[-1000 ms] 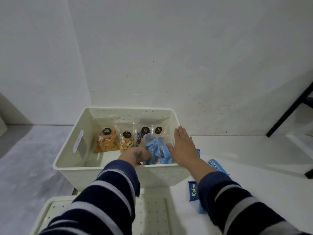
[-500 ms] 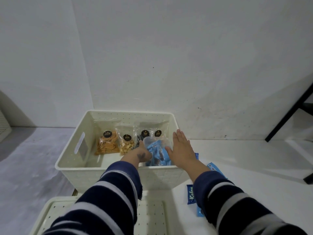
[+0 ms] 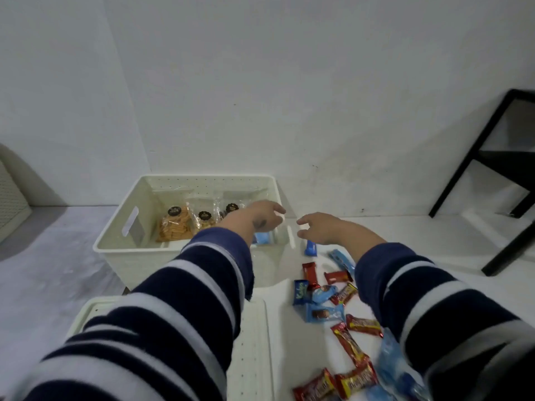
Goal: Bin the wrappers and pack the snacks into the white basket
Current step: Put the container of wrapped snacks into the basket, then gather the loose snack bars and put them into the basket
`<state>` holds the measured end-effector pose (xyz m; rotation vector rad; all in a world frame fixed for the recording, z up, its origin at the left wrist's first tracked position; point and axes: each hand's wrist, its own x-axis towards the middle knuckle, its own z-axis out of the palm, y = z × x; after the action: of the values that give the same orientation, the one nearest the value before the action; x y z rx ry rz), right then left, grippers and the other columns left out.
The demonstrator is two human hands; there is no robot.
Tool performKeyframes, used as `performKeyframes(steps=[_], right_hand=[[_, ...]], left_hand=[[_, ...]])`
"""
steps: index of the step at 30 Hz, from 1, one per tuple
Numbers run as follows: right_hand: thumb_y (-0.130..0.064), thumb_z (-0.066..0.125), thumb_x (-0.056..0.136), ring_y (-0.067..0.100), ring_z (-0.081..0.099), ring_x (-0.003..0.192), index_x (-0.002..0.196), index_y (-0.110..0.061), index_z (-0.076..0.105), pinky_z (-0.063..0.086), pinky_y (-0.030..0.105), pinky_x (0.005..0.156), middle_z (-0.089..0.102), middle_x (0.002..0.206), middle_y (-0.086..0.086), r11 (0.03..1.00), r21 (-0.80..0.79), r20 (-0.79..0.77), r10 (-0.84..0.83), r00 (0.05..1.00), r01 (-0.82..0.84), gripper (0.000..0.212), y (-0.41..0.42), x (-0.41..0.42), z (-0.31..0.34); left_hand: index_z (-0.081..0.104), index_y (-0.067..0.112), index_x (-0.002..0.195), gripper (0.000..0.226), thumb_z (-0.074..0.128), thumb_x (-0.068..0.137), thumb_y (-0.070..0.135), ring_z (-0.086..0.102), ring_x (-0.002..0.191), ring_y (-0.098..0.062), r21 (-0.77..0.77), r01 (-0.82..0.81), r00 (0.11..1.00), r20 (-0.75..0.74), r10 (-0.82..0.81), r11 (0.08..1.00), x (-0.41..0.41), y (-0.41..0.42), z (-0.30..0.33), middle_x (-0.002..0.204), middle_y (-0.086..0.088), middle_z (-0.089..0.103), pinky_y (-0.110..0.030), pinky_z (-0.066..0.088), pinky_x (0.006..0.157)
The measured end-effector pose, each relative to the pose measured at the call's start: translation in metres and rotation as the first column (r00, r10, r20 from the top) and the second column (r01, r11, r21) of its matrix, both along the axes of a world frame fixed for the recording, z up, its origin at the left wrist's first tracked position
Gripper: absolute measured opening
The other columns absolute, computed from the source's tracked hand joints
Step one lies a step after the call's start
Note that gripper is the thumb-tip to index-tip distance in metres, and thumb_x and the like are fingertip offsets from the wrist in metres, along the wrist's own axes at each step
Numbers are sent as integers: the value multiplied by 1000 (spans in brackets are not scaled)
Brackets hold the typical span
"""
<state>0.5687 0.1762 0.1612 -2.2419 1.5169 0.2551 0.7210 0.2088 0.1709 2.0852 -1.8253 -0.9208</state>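
Note:
The white basket [image 3: 136, 241] stands at the table's back left. Clear bags of orange sticks [image 3: 173, 230] and nuts [image 3: 204, 219] lean against its far wall. A blue packet [image 3: 263, 238] lies at its right end. My left hand [image 3: 260, 217] hovers over the basket's right rim, fingers loosely curled, holding nothing. My right hand [image 3: 320, 228] hangs just right of the basket, also empty. On the table below my right arm lie several loose snacks: red bars [image 3: 348, 342], blue packets [image 3: 321, 312] and a small blue bar [image 3: 310, 248].
A white perforated lid [image 3: 252, 342] lies in front of the basket under my left arm. A crumpled blue wrapper [image 3: 396, 369] sits at the bottom right. A black metal frame [image 3: 489, 180] stands at the right against the wall.
Both hands have lifted off the blue packet, which now lies in the basket. My hands moved right over the rim. The view has tilted down, showing the snacks on the table.

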Motion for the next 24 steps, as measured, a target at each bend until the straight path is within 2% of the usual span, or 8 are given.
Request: performKeyframes(steps=[3,8,11,14,19,21,24], right_hand=[[-33,44,99,22,27,143,147,-13,32,21,32,115,27,156,4,999,37,-71,30,997,-27,54,17,-36,15],[-35,44,99,23,25,144,147,-13,33,21,34,115,25,157,5,997,71,-97,33,995,-26,54,45,-106,7],[-34,41,100,26,25,143,147,-10,32,23,34,113,26,156,8,991,125,-114,57,992,-43,54,65,-150,-6],[-35,43,100,26,28,142,146,-11,35,24,36,113,29,155,7,982,185,-94,62,994,-44,52,79,-194,-27],[-36,43,99,22,25,144,147,-15,34,20,35,116,28,156,3,976,205,-112,97,989,-73,53,98,-257,-75],[-39,44,98,23,28,142,147,-17,34,22,35,115,30,155,4,977,203,-117,94,989,-69,55,105,-278,-98],[-57,45,91,29,31,139,149,-30,26,28,42,114,30,154,7,990,143,-131,38,991,-19,67,120,-308,-134]], left_hand=[[43,21,142,43,43,99,26,42,133,-23,5,31,999,40,-32,999,-39,13,9,149,-4,39,-32,33,107],[38,18,145,46,41,100,29,50,126,-24,73,10,1000,16,-11,997,-104,47,5,146,-5,42,-27,39,90],[37,15,145,45,40,101,26,46,130,-27,120,-9,999,35,5,993,-141,70,-9,147,-8,42,-33,39,99],[37,16,145,45,40,101,26,37,137,-26,158,-45,997,69,35,986,-173,91,-28,151,-6,36,-36,32,111],[40,14,143,47,45,99,28,37,136,-26,158,-114,992,66,105,981,-212,122,-79,152,-7,35,-32,30,110],[42,19,142,48,49,97,34,39,135,-27,167,-168,986,50,162,972,-221,134,-108,152,-8,35,-34,31,111],[37,32,143,60,49,90,56,33,137,-33,217,-285,958,107,267,934,-233,161,-152,153,-9,30,-47,30,113]])
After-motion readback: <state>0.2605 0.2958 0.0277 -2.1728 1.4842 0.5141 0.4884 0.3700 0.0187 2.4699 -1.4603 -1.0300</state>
